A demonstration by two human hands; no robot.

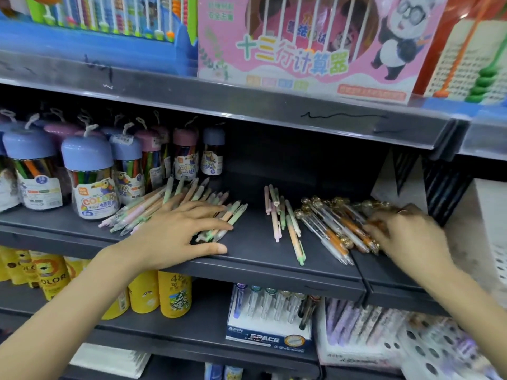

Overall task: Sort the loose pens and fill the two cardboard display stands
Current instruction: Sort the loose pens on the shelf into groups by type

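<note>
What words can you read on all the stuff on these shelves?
"十三行计算器": pink abacus box.
"COLOR": blue-lidded crayon jar.
"COLOR", partly cut off: yellow lion tub.
"48": yellow tub.
"SPACE": pen display box.
Small print elsewhere is too blurred to read.

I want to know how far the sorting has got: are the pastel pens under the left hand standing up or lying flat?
Lying flat. The pastel pens lie heaped on the dark shelf, with the left hand resting on them.
</note>
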